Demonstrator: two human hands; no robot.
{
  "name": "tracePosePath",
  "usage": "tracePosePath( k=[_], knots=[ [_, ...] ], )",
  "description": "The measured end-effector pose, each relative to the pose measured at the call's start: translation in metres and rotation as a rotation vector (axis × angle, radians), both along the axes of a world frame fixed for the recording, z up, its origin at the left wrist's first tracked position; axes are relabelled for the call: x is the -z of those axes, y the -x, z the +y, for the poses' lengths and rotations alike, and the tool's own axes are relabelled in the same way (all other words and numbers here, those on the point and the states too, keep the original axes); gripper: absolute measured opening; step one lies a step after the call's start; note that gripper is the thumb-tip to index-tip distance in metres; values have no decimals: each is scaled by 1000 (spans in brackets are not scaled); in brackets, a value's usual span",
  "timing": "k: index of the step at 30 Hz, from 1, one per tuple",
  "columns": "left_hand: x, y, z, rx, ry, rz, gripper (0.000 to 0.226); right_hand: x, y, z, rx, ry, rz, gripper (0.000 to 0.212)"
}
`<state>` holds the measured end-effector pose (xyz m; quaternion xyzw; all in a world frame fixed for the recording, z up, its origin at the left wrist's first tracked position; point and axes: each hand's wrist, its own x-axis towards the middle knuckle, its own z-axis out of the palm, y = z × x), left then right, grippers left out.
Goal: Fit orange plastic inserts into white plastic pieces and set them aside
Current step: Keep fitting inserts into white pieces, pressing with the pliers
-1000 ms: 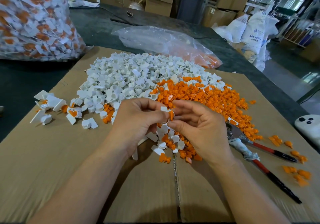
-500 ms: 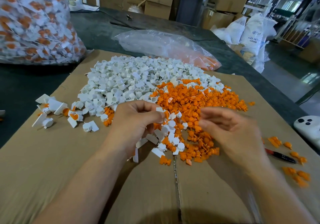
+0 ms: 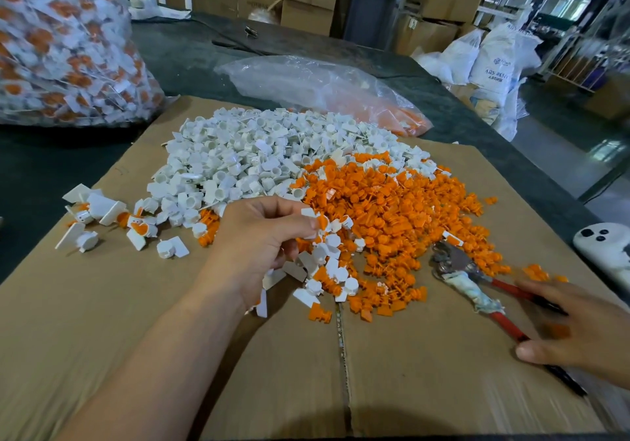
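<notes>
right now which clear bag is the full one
The bag at far left, bulging with white-and-orange pieces. The other bag, behind the white pile, lies nearly flat with a few orange bits inside.

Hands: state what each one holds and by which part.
The left hand pinches a white piece at its fingertips; exact part hidden. The right hand lies over the pliers at their red handles; blurred, grip cannot be told.

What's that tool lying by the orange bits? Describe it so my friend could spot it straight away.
Start at the big cardboard sheet and find the orange heap on it. At that heap's near right edge lie the pliers, their handles running under the right hand. Nothing else there has a metal head, red handles and a rag wrapping.
</notes>
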<state>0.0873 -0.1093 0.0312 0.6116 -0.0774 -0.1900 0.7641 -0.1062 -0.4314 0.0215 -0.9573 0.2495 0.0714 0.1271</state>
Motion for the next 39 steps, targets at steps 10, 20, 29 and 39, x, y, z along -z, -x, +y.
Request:
tracePosePath(
  k=[10, 20, 29, 39],
  knots=[
    [1, 0, -1, 4, -13, -21, 19, 8, 7, -19, 1, 161, 38, 123],
    [0, 0, 1, 14, -16, 1, 21, -10, -9, -20, -154, 571, 43, 47],
    [-2, 2, 1, 26, -20, -13, 21, -10, -12, -7, -116, 516, -75, 56],
    [-1, 1, 1, 31, -12, -18, 20, -10, -1, -5, -48, 513, -23, 50]
  ],
)
